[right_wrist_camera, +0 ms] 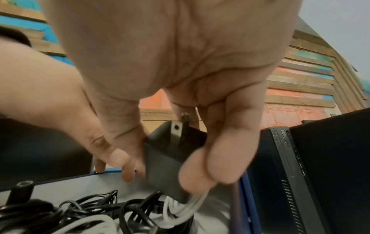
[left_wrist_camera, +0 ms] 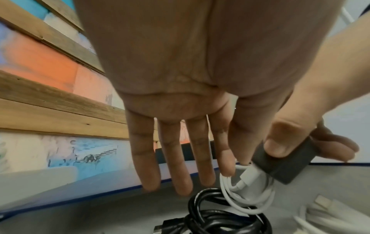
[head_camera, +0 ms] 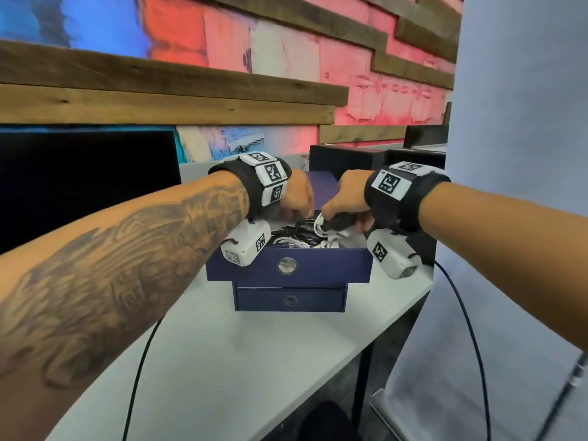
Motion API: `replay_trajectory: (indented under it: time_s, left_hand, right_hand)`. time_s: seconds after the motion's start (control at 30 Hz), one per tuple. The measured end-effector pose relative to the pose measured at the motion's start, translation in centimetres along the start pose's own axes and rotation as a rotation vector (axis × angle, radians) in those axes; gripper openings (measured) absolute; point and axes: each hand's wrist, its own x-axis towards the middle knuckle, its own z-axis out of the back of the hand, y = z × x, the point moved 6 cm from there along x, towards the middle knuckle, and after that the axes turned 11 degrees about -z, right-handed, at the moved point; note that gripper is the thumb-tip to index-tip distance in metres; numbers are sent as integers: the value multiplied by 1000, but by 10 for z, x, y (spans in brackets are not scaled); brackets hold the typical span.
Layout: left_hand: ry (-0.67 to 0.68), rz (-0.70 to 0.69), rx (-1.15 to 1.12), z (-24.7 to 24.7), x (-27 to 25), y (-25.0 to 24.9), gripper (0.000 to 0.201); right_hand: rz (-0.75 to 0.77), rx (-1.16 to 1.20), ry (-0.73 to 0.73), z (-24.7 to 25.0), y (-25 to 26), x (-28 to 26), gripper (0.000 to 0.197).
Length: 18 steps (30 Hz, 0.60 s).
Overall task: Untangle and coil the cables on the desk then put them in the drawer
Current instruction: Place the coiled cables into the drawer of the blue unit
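The top drawer (head_camera: 318, 265) of a navy box stands pulled open on the white desk (head_camera: 222, 361). My right hand (head_camera: 343, 214) grips a dark grey charger (right_wrist_camera: 164, 166) just above the drawer, thumb on one side and fingers on the other. A coiled white cable (left_wrist_camera: 246, 197) hangs from the charger's end. My left hand (head_camera: 297, 202) is beside it with straight fingers (left_wrist_camera: 180, 158); its thumb and forefinger tips touch the white coil by the charger (left_wrist_camera: 284, 166). Coiled black cables (right_wrist_camera: 90, 210) and more white cables (left_wrist_camera: 330, 213) lie inside the drawer.
A second, closed drawer (head_camera: 289, 300) sits below the open one. A dark monitor (head_camera: 86, 179) stands at the left, and black computer cases (head_camera: 343, 159) stand behind and right of the box. Thin black leads (head_camera: 471, 329) hang from my wrists over the desk edge.
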Motion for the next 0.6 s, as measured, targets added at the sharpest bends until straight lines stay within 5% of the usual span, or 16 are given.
replay_trajectory:
  time_s: [0.4, 0.6]
  left_hand:
    - [283, 88, 77, -27, 1, -9, 31]
    - [315, 172, 127, -30, 2, -8, 38]
  right_hand:
    - [28, -184, -133, 8, 10, 0, 28]
    - [10, -312, 13, -4, 4, 4, 27]
